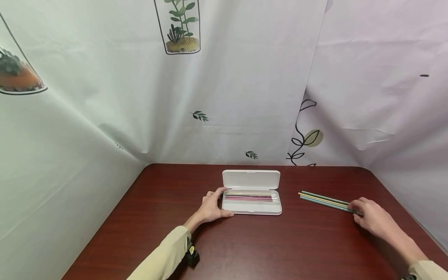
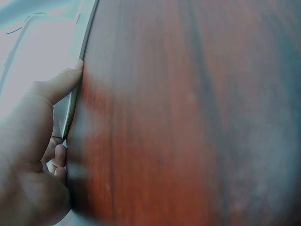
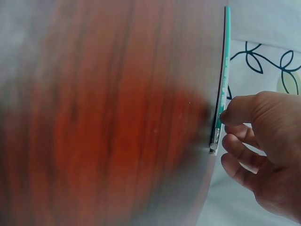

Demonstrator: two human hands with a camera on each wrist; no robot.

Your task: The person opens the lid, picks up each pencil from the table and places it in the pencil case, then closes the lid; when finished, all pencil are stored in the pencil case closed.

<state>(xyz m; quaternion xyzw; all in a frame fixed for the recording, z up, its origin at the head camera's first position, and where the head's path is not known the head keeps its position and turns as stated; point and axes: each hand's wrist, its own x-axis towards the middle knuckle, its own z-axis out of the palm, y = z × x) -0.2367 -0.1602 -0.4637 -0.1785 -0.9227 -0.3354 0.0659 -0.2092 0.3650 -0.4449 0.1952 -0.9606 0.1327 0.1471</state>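
Observation:
An open white pencil case [image 1: 257,213] lies on the table, its lid [image 1: 251,179] raised at the back. Inside, several pencils [image 1: 248,198], pink, dark and yellowish, lie side by side. My left hand [image 1: 210,208] holds the case by its left end, thumb along the front edge and index finger at the back corner. Over to the right, my right hand [image 1: 374,217] has its fingertips round the near ends of several green, yellow and teal pencils [image 1: 323,201]. In the right wrist view, the thumb presses a teal pencil [image 3: 225,70] near its eraser end.
The dark red wooden table [image 1: 252,249] ends at a pale patterned curtain [image 1: 245,97] behind and at both sides. A black device [image 1: 192,256] is strapped at the left wrist, by the cream sleeve [image 1: 164,252].

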